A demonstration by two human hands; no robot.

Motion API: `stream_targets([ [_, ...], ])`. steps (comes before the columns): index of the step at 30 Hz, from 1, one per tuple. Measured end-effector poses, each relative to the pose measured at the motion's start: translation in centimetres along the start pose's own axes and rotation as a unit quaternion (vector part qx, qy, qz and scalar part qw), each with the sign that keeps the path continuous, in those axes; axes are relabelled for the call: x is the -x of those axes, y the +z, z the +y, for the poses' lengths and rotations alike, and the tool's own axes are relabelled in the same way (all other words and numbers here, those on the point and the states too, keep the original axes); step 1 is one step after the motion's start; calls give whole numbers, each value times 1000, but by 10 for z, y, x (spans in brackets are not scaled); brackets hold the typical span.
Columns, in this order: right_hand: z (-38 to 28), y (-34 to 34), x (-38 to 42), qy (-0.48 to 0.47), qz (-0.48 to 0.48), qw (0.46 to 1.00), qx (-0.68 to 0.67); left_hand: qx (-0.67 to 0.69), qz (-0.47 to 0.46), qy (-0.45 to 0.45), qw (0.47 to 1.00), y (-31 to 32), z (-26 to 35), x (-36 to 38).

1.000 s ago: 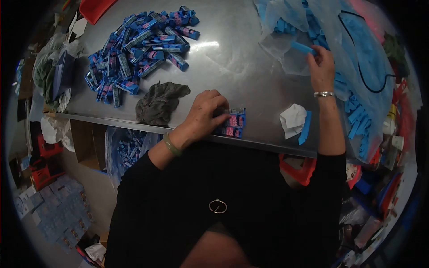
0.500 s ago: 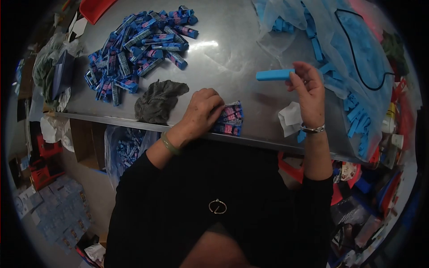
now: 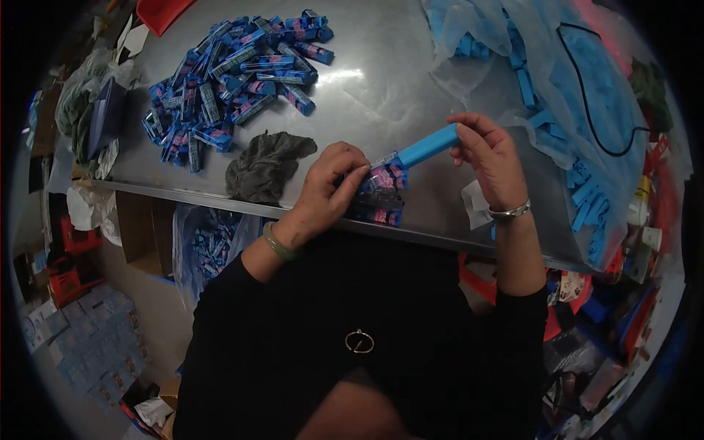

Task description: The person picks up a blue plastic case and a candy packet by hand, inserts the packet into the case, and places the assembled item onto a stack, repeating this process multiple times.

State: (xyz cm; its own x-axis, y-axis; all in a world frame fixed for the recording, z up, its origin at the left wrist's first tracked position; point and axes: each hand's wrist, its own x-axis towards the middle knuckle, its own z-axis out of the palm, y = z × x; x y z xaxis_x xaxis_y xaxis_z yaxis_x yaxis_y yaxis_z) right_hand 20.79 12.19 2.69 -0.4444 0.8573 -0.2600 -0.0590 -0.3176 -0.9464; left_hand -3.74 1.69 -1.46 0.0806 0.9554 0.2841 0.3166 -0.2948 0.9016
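Observation:
Between the thumb and fingers of my right hand (image 3: 493, 160) is one end of a plain light-blue bar (image 3: 430, 144). Its other end meets the right edge of a printed blue-and-pink wrapper (image 3: 389, 176). My left hand (image 3: 334, 182) pinches that wrapper at its left end, just above the table. More flat printed wrappers (image 3: 385, 215) lie beneath it by the table's front edge. A crumpled dark grey cloth (image 3: 268, 165) rests left of my left hand. A white piece of paper (image 3: 477, 204) lies beside my right wrist.
A heap of wrapped blue bars (image 3: 242, 73) covers the metal table's (image 3: 374, 95) far left. At right, a clear plastic bag (image 3: 565, 81) spills plain light-blue bars (image 3: 583, 191). A red tray (image 3: 161, 13) sits at the back left. Below the edge hangs a bag of small blue pieces (image 3: 213, 246).
My right hand has brought the light-blue bar left and down, tilting it against the wrapper. My left hand has lifted the top wrapper's end off the others.

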Motion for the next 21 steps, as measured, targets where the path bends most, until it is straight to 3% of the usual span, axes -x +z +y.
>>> stream_targets([
  [8,-9,4,0,-10,-9,1000,9,6,15,8,1000,0,2,-2],
  [12,-12,9,2,-30,-14,995,95,-4,20,12,1000,1,2,-1],
  [15,-13,22,3,-67,-5,991,115,3,18,-21,1000,3,5,2],
  [17,-13,27,1,-92,7,990,110,44,-4,-129,991,2,9,2],
  [18,-14,27,-1,-101,-6,990,96,44,-4,-129,991,2,11,0],
  [20,-13,31,-3,-111,-19,990,82,295,-6,-221,930,4,17,-5],
  [21,-12,35,-3,-115,-31,990,77,295,-6,-220,930,4,19,-7],
])
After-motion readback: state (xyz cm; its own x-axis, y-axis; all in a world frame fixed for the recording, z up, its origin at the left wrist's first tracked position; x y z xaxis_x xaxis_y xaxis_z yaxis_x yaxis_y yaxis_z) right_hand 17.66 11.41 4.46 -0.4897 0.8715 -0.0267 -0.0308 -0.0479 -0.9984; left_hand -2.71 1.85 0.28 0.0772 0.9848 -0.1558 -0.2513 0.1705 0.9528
